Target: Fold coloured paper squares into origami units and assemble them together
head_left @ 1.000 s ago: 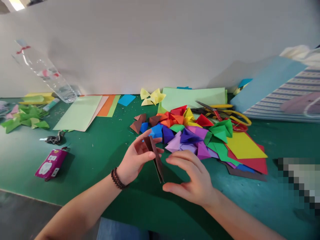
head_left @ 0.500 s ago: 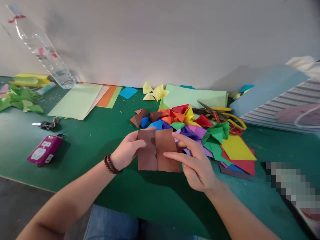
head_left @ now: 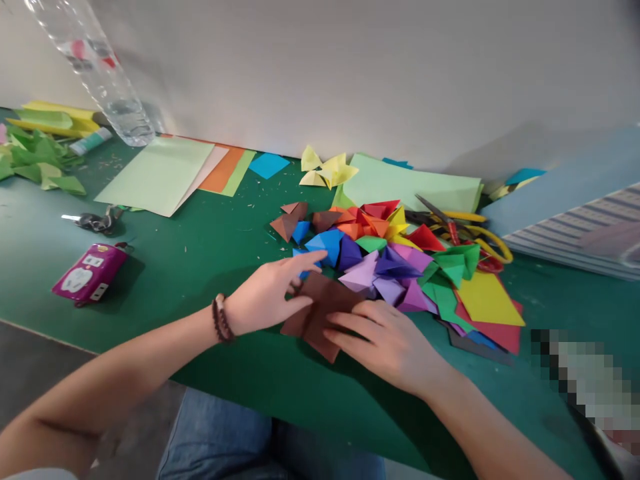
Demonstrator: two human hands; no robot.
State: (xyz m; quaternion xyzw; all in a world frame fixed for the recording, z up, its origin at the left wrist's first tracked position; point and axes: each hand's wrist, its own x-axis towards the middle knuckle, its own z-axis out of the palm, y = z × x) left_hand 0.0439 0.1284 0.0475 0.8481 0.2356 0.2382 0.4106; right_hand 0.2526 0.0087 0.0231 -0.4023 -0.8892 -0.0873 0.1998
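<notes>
The creased brown paper (head_left: 330, 293) has been turned askew between the left hand (head_left: 267, 297), held open, and the right hand (head_left: 385, 340), laid partly over it, grip indeterminable; reorientation of the work is suggested.

Folded pieces (head_left: 371, 245) lie between the packet (head_left: 91, 272) and bag (head_left: 575, 230).

Pale wall (head_left: 320, 73) is rising behind green table (head_left: 200, 260); shadow (head_left: 530, 143) is darkening wall at right. Table is running along wall, near edge (head_left: 65, 341) is sloping down rightward. Grey floor (head_left: 30, 363) is showing lower left.
</notes>
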